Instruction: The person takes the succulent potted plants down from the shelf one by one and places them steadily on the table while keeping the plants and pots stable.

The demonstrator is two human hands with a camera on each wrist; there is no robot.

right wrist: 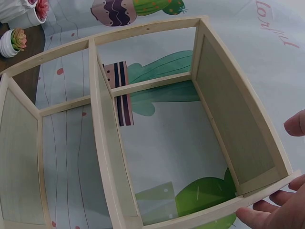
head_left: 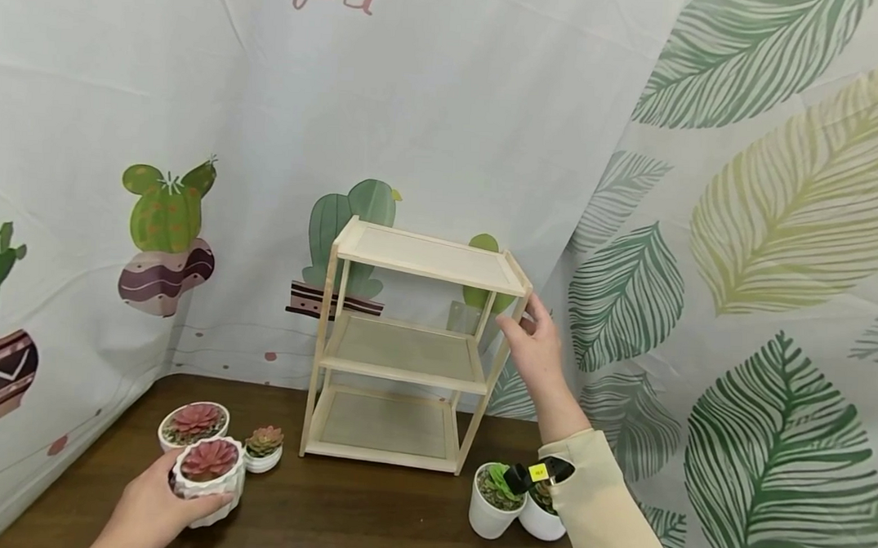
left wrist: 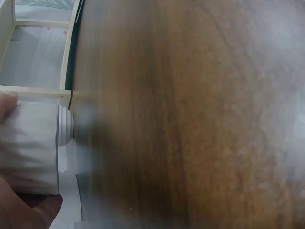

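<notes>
My left hand [head_left: 144, 500] grips a ribbed white pot [head_left: 233, 487] with a red succulent [head_left: 208, 460] in it, tilted slightly above the table. In the left wrist view, thumb and fingers clasp the sides of that pot [left wrist: 33, 148]. A pale wooden three-tier shelf [head_left: 405, 376] stands at the middle of the table, nothing on its tiers. At its upper right post is my right hand [head_left: 537, 348]. The right wrist view shows those fingertips [right wrist: 248, 215] touching the shelf's side rail [right wrist: 214, 212], while the thumb [right wrist: 296, 124] stays apart from the wood.
Left of the shelf stand a round white pot [head_left: 174, 445] with a red succulent and a small ribbed pot [head_left: 261, 464]. Near my right forearm are a tall white pot [head_left: 490, 517] and a partly hidden white bowl pot [head_left: 542, 524]. Printed cloth [head_left: 490, 105] hangs behind the table.
</notes>
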